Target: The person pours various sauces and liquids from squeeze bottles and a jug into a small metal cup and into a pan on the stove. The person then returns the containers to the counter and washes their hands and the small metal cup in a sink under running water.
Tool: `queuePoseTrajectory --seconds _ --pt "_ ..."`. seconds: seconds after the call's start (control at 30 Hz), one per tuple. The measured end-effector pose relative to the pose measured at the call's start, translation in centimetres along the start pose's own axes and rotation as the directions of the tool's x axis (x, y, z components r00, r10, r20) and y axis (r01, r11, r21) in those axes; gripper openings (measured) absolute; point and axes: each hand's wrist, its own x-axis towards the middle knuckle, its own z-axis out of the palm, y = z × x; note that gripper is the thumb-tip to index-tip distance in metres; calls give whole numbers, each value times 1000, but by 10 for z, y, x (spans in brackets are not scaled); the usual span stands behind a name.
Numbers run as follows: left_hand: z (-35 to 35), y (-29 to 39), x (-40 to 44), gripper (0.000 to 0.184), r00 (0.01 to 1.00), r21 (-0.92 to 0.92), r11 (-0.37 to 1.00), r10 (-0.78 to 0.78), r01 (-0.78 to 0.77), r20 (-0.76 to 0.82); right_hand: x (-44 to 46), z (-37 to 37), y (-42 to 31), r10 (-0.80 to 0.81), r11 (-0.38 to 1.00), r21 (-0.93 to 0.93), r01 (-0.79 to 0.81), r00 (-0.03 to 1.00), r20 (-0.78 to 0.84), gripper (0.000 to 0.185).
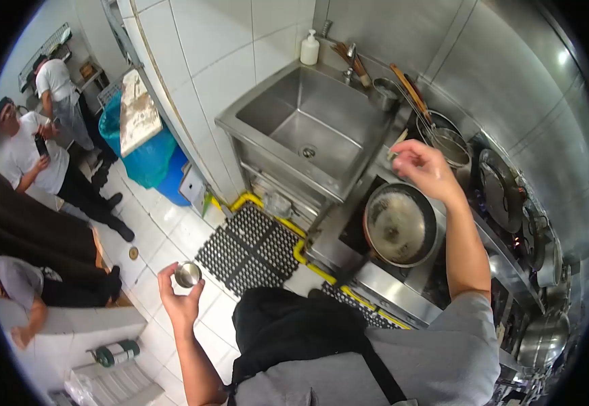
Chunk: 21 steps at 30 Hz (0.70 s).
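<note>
My left hand (pixel 180 303) is out over the floor, its thumb and fingers closed round a small round metal cup (pixel 187 274). The cup's mouth faces up toward me. My right hand (pixel 424 169) hangs above the far rim of a frying pan (pixel 401 224) on the stove. Its fingers are drawn together in a pinch, and a small greenish bit shows at the fingertips, too small to name. Inside the pan is a pale, cloudy layer with a darker patch near the middle.
A steel sink (pixel 240 118) stands beyond the stove, with a soap bottle (pixel 310 49) at its corner. Strainers (pixel 451 147) and more pans (pixel 501 189) line the right wall; a small flame shows there. Black mats (pixel 248 249) cover part of the floor. Several people are at the left.
</note>
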Motion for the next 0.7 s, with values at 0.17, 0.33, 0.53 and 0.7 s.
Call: queuePoseTrajectory --seconds 0.17,0.33,0.53,0.7 --pt "19 -55 123 59 993 -62 994 96 -92 71 97 73 -13 42 992 -124 -39 999 20 25" --pt "56 -41 246 60 932 -189 960 251 -205 263 114 82 4 168 964 -197 -180 983 -73 31" --pt "183 2 367 69 746 -397 885 431 -242 507 127 26 32 404 828 -338 -448 894 -194 39" --pt "323 52 420 80 625 -599 801 459 17 632 181 -15 84 461 773 -410 -483 873 -160 47"
